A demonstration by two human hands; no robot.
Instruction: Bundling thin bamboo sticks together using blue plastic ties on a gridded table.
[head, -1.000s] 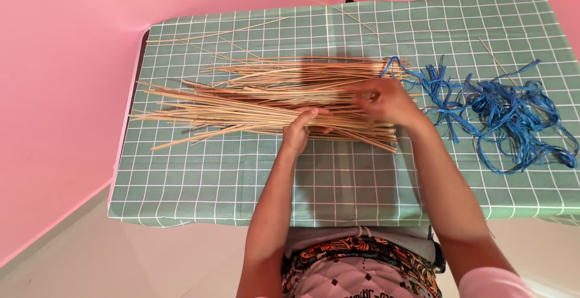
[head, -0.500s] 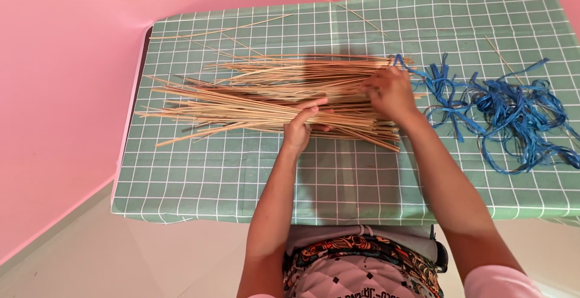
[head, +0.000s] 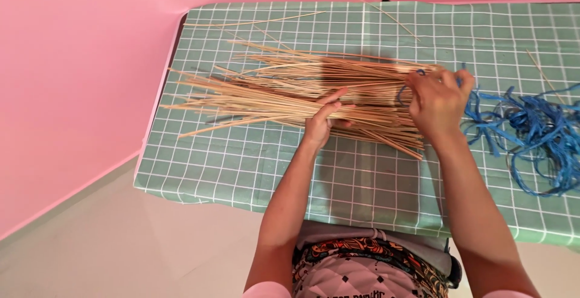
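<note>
nearest the camera, patterned shorts [head: 368,271] show at the bottom edge, and two bare forearms reach out over a table [head: 362,189] covered in a smooth green cloth with a white grid. the left hand [head: 323,117] lies on the near side of the sticks [head: 290,89], fingers stretched out close together and pressed flat on them, not closed round anything. the right hand [head: 438,99] sits at the sticks' right end, fingers curled down over the gathered ends; whether it truly grips them cannot be told from here. the sticks are thin, straight, pale tan slivers, lying in a loose heap across the middle of the table, bunched at the right and fanning out toward the left edge. just right of the right hand lies a tangle of blue cord [head: 531,129], flat and ribbon-like, looping toward the table's right side. a few stray sticks [head: 266,21] lie apart near the far edge. a plain pink wall [head: 78,80] stands to the left and behind.
</note>
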